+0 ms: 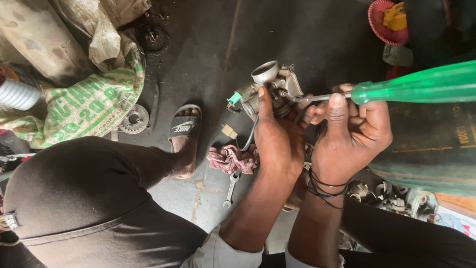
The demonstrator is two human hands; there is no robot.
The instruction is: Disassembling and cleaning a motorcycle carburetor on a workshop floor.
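Seen from above, our left hand [277, 139] grips a small metal carburetor [270, 89] held up over the dark floor [208, 59], while our right hand [352, 134] closes around a green-handled screwdriver [421, 87], its tip touching the carburetor's side, above a pink rag [230, 159] and wrench [230, 188].

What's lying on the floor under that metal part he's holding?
Under the carburetor: a pinkish rag and a spanner on the floor. The left hand covers whatever lies directly beneath.
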